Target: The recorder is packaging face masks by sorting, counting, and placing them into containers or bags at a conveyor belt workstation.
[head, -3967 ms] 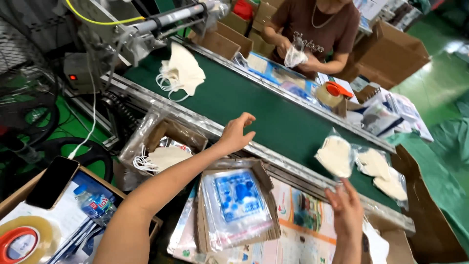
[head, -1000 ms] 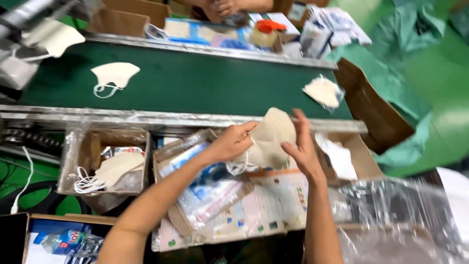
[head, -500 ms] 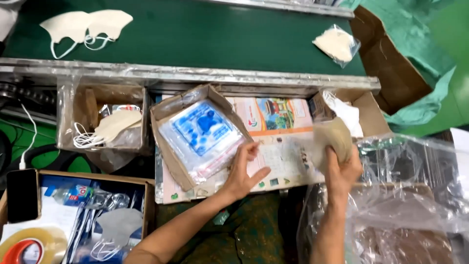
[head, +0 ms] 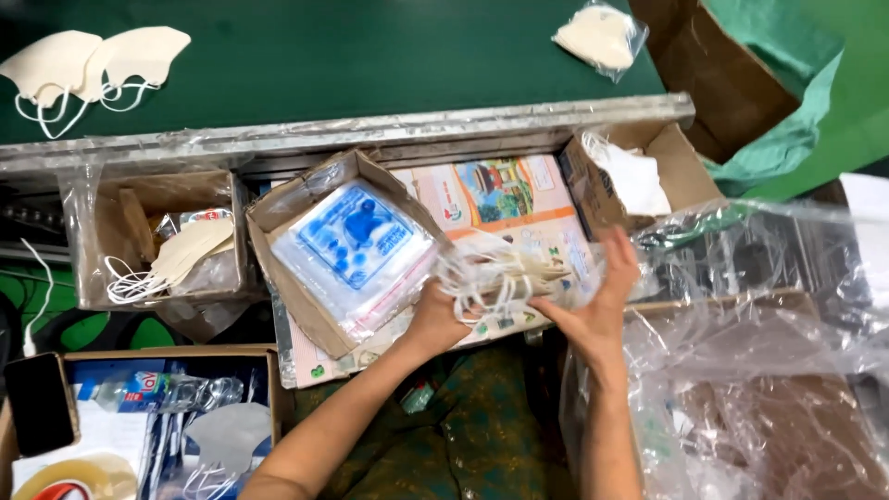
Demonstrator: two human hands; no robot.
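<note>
While a cream face mask point(head: 519, 273) with tangled white ear loops is being gripped between both hands above the printed sheet point(head: 500, 199), the left hand point(head: 440, 315) is being closed around its loops and the right hand point(head: 593, 310) is being spread against its far end. A cardboard box of clear bags point(head: 356, 245) is being left just beside, near the tabletop point(head: 370, 134).

Open green conveyor belt point(head: 370, 65) in the upper frame allows free passage. Below its metal rail point(head: 370, 134), the bench point(head: 519, 199) is crowded: cardboard boxes point(head: 269, 208) left and centre, plastic sheeting point(head: 787, 306) at right.
</note>
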